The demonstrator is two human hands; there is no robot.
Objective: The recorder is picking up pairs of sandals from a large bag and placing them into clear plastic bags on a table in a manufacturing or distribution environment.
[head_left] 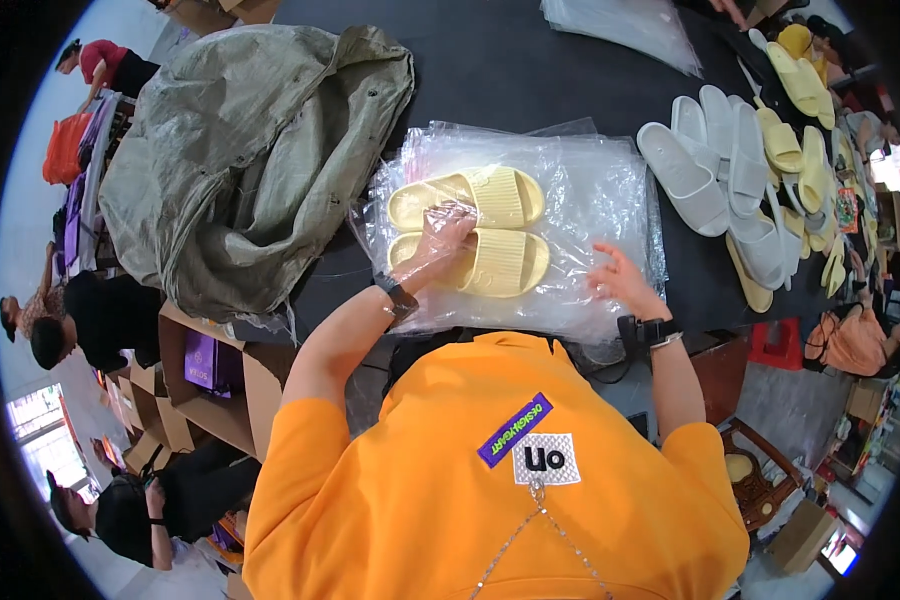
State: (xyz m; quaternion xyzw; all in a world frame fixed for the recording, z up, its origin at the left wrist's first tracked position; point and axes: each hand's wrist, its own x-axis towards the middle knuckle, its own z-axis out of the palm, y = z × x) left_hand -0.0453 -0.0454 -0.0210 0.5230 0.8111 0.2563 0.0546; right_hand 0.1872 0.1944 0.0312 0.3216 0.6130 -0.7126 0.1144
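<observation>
Two pale yellow slippers (pixel 490 230) lie side by side on a stack of clear plastic bags (pixel 595 190) on the black table (pixel 500 70). My left hand (pixel 440 243) is under a film of clear plastic, inside a bag, with its fingers curled on the slippers where the two meet. Spread open with nothing in it, my right hand (pixel 620 280) hovers over the right part of the bag stack, a hand's width from the slippers. Both wrists carry dark watches.
A big crumpled grey-green sack (pixel 250 150) covers the table's left part. Several white slippers (pixel 715 160) and yellow slippers (pixel 805 150) lie at the right. More clear bags (pixel 625 25) lie at the far edge. Cardboard boxes (pixel 210 400) and other people stand at the left.
</observation>
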